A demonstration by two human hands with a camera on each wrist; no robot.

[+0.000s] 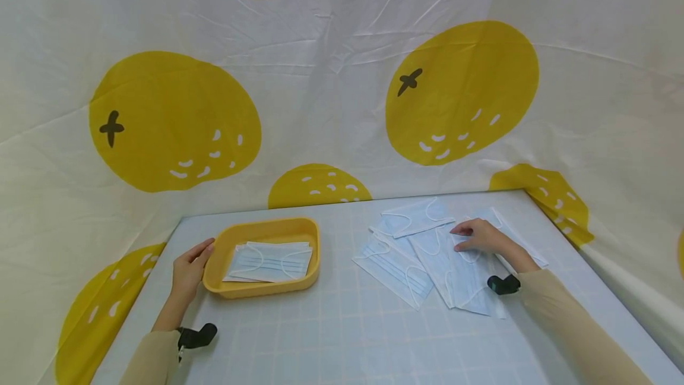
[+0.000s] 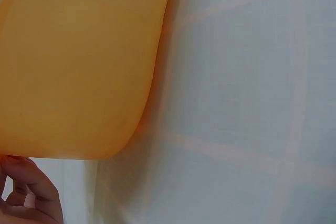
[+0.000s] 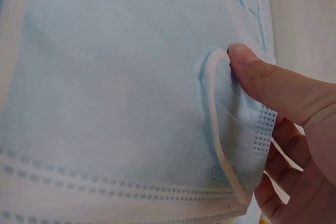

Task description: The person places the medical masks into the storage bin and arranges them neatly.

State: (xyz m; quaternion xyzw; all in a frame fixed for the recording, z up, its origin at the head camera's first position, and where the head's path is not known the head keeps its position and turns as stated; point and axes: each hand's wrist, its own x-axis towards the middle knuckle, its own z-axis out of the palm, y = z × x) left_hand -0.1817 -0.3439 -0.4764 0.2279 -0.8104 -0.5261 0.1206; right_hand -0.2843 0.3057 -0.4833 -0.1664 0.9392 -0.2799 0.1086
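Left hand [image 1: 187, 269] at the left end of a shallow yellow tray with rounded corners [image 1: 235, 293]. Fingertips touch the tray's outer end at the rim; fingers bent, the gap between thumb and fingers narrow. Whether they pinch the rim, cannot tell. Left wrist view: smooth tray wall fills the upper left, fingertips against its lower edge.

Tray sits on the left half of a pale blue table surface with a light grid pattern [image 1: 331, 343]. In it, a small stack of pale blue pleated face masks with white ear loops [image 1: 269, 260], lying flat, nearly aligned; count unclear.

Right hand [image 1: 483, 236] above a loose spread of more such masks, well apart from the tray. Right wrist view: thumb on the near face of one pale blue mask [image 3: 115, 93], other fingers behind it, pinching its edge beside a white ear loop [image 3: 212, 114]. That mask is among the spread, right half of the table; how much of it is raised, cannot tell.

Spread masks overlap at various angles: one slanting at lower left [image 1: 392, 269], another across the top [image 1: 414, 218].

Both arms in beige sleeves [image 1: 566, 314], a black device at each wrist [image 1: 198, 335]. Behind the table, creased white fabric printed with large yellow fruit shapes [image 1: 331, 111].
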